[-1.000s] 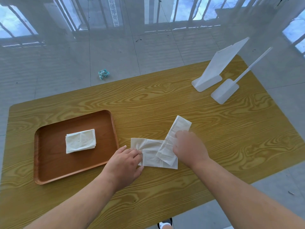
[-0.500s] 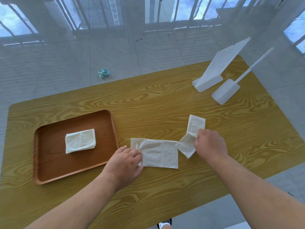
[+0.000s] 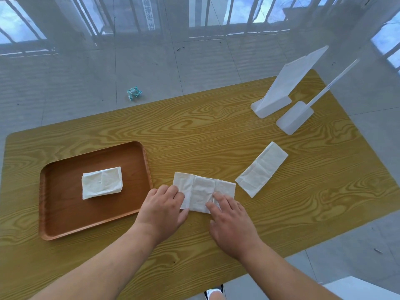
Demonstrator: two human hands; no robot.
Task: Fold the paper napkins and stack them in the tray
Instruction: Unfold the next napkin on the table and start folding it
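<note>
Closest to the camera, two bare forearms reach in over the front edge of the yellow wood-grain table (image 3: 216, 135). The left hand (image 3: 161, 207) lies flat with fingers spread loosely, pressing down on the left end of a white paper napkin strip (image 3: 203, 191) that lies flat on the table just right of the tray. The right hand (image 3: 230, 221) is also open, its fingertips (image 3: 216, 197) resting on the strip's right part near a crease; neither hand is gripping anything, just pressing.

Just to the right of that strip, not touching it, there's a second white napkin, folded into a long narrow rectangle (image 3: 262, 168), lying at an angle on the table.

Over on the left sits the brown rounded wooden tray (image 3: 65, 217), with a small stack of folded white napkins (image 3: 101, 182) lying in its middle.

Further back on the right stand two white plastic sign stands (image 3: 281, 94), next to each other. Beyond the table, a crumpled teal wrapper (image 3: 134, 93) is on the grey tiled floor.
</note>
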